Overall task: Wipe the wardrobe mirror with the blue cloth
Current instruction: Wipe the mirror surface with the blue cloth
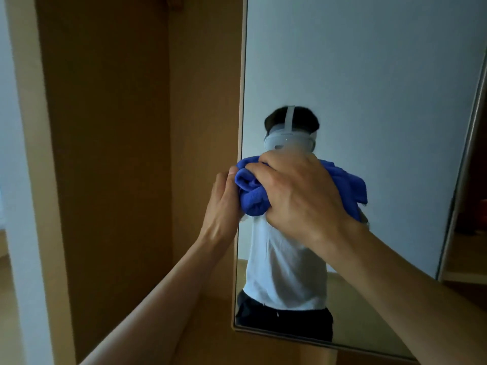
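The wardrobe mirror [369, 75] fills the right half of the view, its left edge running down the middle. A bunched blue cloth [250, 188] is pressed against the glass near that left edge, at mid height. My right hand [297, 191] is closed over the cloth from the front. My left hand [224, 201] wraps the mirror door's left edge beside the cloth, thumb touching the fabric. The glass reflects a person in a white shirt with a headset; the reflected cloth [353, 185] shows to the right of my right hand.
A brown wooden wardrobe panel [118, 154] stands left of the mirror, with a pale wall strip [15, 206] at the far left. A metal frame [463, 154] bounds the mirror's right side. The wooden bottom edge [263, 331] of the door lies below.
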{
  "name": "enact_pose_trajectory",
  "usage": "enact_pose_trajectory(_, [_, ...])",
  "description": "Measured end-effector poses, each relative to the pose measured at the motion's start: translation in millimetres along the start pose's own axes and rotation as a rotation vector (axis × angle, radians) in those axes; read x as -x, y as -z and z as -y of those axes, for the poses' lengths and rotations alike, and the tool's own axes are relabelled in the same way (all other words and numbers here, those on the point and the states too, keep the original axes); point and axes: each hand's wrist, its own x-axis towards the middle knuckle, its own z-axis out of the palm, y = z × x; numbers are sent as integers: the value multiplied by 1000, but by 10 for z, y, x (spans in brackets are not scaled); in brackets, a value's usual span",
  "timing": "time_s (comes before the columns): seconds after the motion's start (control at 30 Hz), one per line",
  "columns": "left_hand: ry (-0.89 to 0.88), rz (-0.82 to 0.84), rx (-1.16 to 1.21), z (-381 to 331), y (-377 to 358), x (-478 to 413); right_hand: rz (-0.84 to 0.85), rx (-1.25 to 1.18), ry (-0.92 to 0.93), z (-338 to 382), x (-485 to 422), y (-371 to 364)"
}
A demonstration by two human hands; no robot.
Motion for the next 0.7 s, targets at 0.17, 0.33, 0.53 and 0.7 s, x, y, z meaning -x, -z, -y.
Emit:
enact_pose_trajectory(0.17, [-91,4,-22,209,24,-20,-51,20,40,13,41,-129])
enact_pose_trajectory(0.33, [-87,44,61,319,55,-72,-69,51,98,65,207,-246])
enact_pose_trajectory(0.53, [-70,83,60,351,29,-72,-113,192,96,122,268,-338])
enact_pose_trajectory(0.7, [-19,97,124,364,5,-77,-186,306,90,92,178,-379])
